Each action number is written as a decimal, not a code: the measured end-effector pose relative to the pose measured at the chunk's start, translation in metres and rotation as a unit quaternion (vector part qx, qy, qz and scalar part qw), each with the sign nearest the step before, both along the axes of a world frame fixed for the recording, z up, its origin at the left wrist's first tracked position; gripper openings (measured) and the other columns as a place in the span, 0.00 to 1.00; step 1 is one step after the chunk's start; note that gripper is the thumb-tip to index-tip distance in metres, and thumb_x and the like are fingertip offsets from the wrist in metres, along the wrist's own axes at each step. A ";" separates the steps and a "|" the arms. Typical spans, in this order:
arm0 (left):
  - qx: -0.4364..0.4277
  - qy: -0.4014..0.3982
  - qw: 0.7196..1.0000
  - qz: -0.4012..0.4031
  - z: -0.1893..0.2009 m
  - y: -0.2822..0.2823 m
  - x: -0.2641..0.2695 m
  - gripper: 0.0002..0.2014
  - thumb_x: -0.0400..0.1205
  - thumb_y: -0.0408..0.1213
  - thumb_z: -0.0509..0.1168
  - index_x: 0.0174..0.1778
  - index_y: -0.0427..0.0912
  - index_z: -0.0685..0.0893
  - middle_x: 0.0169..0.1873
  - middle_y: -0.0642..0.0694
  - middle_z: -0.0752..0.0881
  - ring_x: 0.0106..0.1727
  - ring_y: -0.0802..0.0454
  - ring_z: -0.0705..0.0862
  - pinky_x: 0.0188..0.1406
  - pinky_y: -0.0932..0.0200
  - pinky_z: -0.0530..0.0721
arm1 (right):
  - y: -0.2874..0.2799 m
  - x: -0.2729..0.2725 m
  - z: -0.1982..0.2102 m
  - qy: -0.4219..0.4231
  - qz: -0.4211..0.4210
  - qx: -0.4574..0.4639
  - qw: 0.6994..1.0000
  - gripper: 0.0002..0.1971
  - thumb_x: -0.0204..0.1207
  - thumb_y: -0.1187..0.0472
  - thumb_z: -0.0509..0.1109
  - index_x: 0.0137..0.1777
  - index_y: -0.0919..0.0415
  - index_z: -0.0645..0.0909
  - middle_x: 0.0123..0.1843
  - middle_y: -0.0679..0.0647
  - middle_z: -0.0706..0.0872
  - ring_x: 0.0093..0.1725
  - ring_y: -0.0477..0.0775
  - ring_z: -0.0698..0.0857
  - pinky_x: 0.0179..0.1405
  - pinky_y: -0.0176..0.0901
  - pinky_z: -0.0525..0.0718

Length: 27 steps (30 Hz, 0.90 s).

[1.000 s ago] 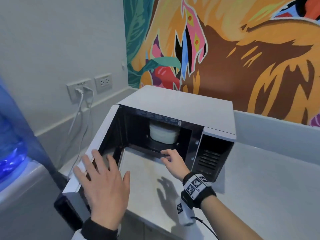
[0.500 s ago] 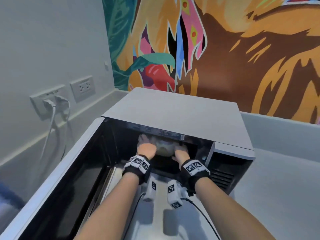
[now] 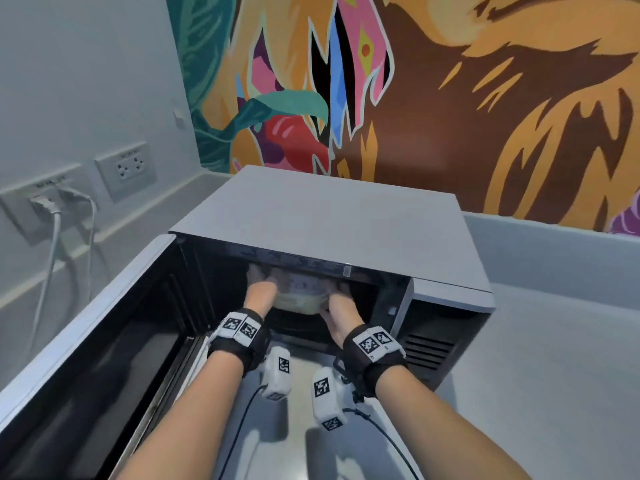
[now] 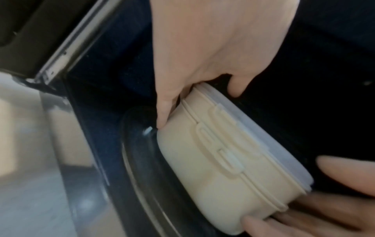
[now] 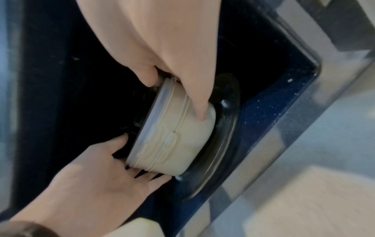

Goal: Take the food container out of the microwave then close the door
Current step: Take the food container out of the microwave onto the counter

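The cream food container [image 3: 301, 294] with a clear clip lid sits inside the open microwave [image 3: 329, 230], over the glass turntable [image 4: 138, 160]. Both my hands reach into the cavity. My left hand [image 3: 259, 292] grips the container's left side, thumb on the lid edge and fingers down the wall, as the left wrist view shows for the left hand [image 4: 199, 109] on the container [image 4: 213, 168]. My right hand [image 3: 341, 303] grips the opposite side the same way; the right wrist view shows the right hand [image 5: 174, 99] on the container [image 5: 178, 141]. The microwave door [image 3: 86, 341] stands swung open to the left.
The microwave stands on a grey counter [image 3: 554, 375] in a corner, with a painted wall behind. Wall sockets [image 3: 124, 171] with plugged white cables [image 3: 52, 258] are on the left wall. The cavity roof hangs low over the container.
A second ago my left hand lay on the open door and my right touched the cavity edge. Both have since reached in and taken hold of the container.
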<state>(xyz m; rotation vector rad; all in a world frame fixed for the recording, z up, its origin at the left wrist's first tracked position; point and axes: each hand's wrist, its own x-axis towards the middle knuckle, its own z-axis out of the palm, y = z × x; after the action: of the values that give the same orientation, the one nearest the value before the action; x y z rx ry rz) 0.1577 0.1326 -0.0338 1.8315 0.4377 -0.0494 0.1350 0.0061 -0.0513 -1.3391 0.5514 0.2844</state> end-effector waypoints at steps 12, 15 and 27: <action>0.022 -0.027 0.999 0.024 -0.053 -0.069 -0.204 0.37 0.82 0.48 0.57 0.82 0.47 0.44 0.83 0.42 0.51 0.82 0.38 0.61 0.79 0.40 0.65 | -0.068 -0.191 -0.045 -0.076 0.055 0.063 0.994 0.19 0.84 0.58 0.54 0.74 0.49 0.60 0.72 0.55 0.75 0.60 0.47 0.79 0.40 0.40 0.83; -0.002 -0.001 0.999 -0.044 -0.068 -0.116 -0.239 0.36 0.83 0.46 0.57 0.82 0.47 0.44 0.83 0.45 0.51 0.82 0.42 0.60 0.80 0.44 0.64 | -0.113 -0.240 -0.055 -0.068 0.000 0.054 0.996 0.19 0.85 0.60 0.53 0.75 0.53 0.58 0.70 0.58 0.76 0.55 0.50 0.81 0.34 0.43 0.84; -0.107 0.044 0.961 -0.250 -0.068 -0.247 -0.290 0.36 0.83 0.39 0.54 0.83 0.45 0.42 0.84 0.45 0.47 0.84 0.46 0.54 0.83 0.51 0.55 | -0.250 -0.305 -0.043 -0.038 -0.159 -0.095 0.982 0.19 0.84 0.62 0.52 0.74 0.56 0.59 0.64 0.58 0.72 0.50 0.54 0.77 0.49 0.59 0.83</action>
<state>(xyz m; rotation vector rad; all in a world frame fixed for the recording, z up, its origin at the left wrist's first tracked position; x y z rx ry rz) -0.1326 -0.1149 -0.1014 1.6884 0.0179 -0.5082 -0.1698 -0.2441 -0.0944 -1.4146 0.7321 -0.0838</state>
